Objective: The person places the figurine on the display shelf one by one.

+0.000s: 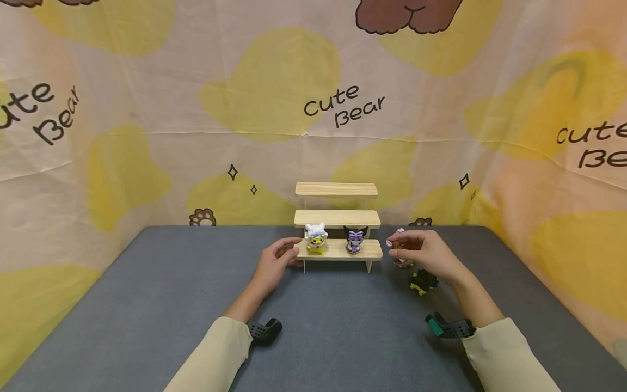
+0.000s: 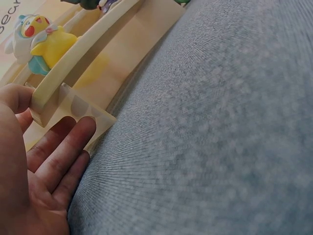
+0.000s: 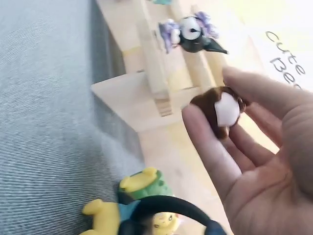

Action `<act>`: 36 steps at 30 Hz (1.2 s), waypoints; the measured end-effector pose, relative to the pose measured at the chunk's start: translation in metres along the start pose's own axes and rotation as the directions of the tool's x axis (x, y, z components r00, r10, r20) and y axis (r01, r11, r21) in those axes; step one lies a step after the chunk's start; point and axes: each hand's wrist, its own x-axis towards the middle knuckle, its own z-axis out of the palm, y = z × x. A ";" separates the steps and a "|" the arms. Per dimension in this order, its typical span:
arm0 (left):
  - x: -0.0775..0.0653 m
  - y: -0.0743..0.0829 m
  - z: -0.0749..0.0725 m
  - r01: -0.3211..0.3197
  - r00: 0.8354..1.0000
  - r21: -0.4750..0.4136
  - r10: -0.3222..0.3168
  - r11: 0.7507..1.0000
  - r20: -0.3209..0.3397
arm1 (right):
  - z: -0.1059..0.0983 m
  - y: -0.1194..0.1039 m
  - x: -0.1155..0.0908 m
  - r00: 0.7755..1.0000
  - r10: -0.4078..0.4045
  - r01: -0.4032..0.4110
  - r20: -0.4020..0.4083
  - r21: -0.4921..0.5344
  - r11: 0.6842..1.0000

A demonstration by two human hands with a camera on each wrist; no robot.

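Observation:
A three-tier wooden display stand (image 1: 338, 250) stands at the back of the table. My left hand (image 1: 274, 267) holds the left end of its lowest step, other fingers (image 2: 73, 142) stretched out under the board. On that step are a yellow figurine with a white hood (image 1: 315, 239) and a black-and-purple figurine (image 1: 354, 240). To the right of the stand, my right hand (image 1: 431, 253) pinches a small brown figurine with a white patch (image 3: 210, 110) between thumb and fingertips, raised above the table. The hand hides part of it in the head view.
Beneath my right hand, a dark-and-yellow figurine (image 1: 423, 282) is on the grey tabletop (image 1: 343, 337). In the right wrist view, a green-and-yellow figurine (image 3: 144, 183) lies beside a yellow-and-blue one (image 3: 105, 218). A printed cloth (image 1: 274, 81) hangs behind the stand.

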 end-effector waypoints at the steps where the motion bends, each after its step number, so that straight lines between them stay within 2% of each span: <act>1: 0.000 0.000 0.000 -0.002 1.000 0.001 0.002 1.000 0.001 | -0.002 -0.001 -0.001 1.000 -0.004 0.004 -0.001 0.031 1.000; 6: 0.000 0.000 -0.001 -0.010 1.000 0.010 0.010 1.000 0.002 | -0.010 -0.009 -0.002 0.999 -0.047 0.047 0.000 0.148 0.988; 10: -0.002 0.001 -0.001 -0.006 1.000 0.014 0.006 1.000 -0.011 | -0.012 -0.023 0.002 0.998 -0.062 0.065 -0.021 0.171 0.983; 16: -0.004 0.002 0.001 0.005 1.000 0.013 -0.005 1.000 -0.008 | -0.009 -0.044 0.008 0.993 -0.065 0.078 -0.099 0.131 0.988; 22: -0.002 0.002 0.001 0.009 1.000 0.015 -0.009 1.000 -0.007 | -0.002 -0.052 0.021 0.990 -0.059 0.075 -0.127 0.120 0.990; 28: -0.001 0.002 0.000 0.008 1.000 0.014 -0.008 1.000 -0.007 | 0.008 -0.057 0.041 0.983 -0.117 0.129 -0.140 0.079 0.988; 36: -0.001 0.001 -0.001 0.007 1.000 0.009 -0.007 1.000 0.002 | 0.022 -0.070 0.065 0.959 -0.190 0.198 -0.208 0.015 0.980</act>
